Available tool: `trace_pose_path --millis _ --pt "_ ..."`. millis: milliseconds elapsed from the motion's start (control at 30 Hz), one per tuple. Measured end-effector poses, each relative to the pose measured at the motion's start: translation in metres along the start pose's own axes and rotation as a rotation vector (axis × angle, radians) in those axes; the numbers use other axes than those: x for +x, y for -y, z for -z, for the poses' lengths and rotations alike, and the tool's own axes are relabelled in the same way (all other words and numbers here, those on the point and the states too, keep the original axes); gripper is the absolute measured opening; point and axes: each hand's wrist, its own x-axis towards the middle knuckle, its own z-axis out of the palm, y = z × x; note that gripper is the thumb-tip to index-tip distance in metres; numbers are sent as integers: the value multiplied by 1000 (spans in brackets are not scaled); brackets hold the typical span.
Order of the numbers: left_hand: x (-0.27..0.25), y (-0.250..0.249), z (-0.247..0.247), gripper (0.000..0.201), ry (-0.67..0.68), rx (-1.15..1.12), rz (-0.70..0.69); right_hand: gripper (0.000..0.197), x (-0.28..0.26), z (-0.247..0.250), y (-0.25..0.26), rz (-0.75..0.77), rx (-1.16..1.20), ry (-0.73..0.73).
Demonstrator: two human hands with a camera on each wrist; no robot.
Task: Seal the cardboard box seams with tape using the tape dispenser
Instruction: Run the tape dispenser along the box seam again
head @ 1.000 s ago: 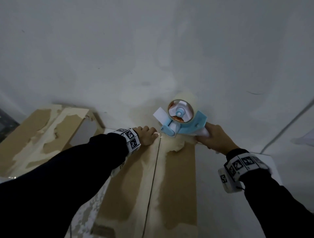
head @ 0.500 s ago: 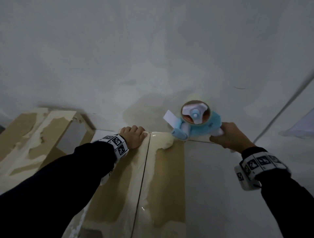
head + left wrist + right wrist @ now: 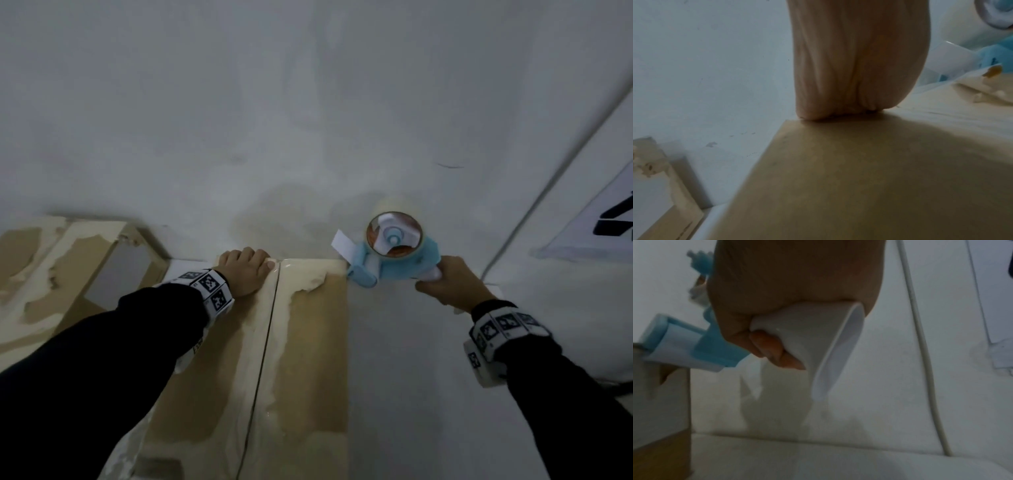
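The cardboard box (image 3: 308, 342) lies against a white wall, its middle seam (image 3: 265, 349) running away from the person. The left hand (image 3: 245, 274) presses on the far edge just left of the seam, fingers curled over the rim, it seems. The right hand (image 3: 448, 284) is wrapped round the white handle of the blue tape dispenser (image 3: 404, 263), whose roller end meets the box's far right corner.

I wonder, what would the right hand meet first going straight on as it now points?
Probably the cardboard box: the tape dispenser in the right hand leads, its roller at the box's far right corner; contact is unclear.
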Motion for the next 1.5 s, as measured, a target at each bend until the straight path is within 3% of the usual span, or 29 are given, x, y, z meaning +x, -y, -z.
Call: trace_pose_path --millis 100,233,367,433,533,667,767,833,900,1033,1133,1200,1267,1300,1400,1500 --pt "-5 -6 5 85 -23 -6 26 30 -12 -24 -12 -95 166 -3" --pt "-6 -7 5 109 -55 2 21 26 -35 -56 -21 -166 357 -22" --pt "-9 -9 4 115 -84 24 -18 22 -50 -73 -20 -240 501 -38" --pt "-11 -11 7 103 -49 29 22 24 -55 -73 -18 -235 472 -75" --pt "-17 -15 11 65 -79 43 53 25 -56 -60 -15 -180 306 -138" --pt "-24 -20 16 85 -62 24 49 20 -48 -26 -4 -85 101 -119" --pt "-26 -21 18 54 -56 -17 90 22 -38 -6 4 -58 13 -54" --pt "-25 -21 17 47 -54 -30 90 26 -33 0 7 -59 -30 -25" --pt "-24 -19 14 51 -77 22 66 27 -30 2 11 -61 -62 -11" --pt "-22 -18 13 99 -83 61 28 25 -28 4 15 -71 -92 3" --pt "-20 -17 13 106 -49 13 -6 26 -28 0 12 -87 -58 -20" --pt "-23 -18 20 96 -6 -1 11 25 -31 -6 9 -107 -13 -45" --pt "-25 -22 29 61 28 -39 47 27 -35 -13 5 -110 16 -68" --pt "-25 -25 33 52 37 -59 38 27 -37 -16 3 -109 29 -79" --pt "-24 -52 52 60 8 -51 -136 26 -42 -22 -2 -91 60 -77" --pt "-19 -99 59 50 159 -92 -300 27 -42 -17 -4 -83 84 -49"
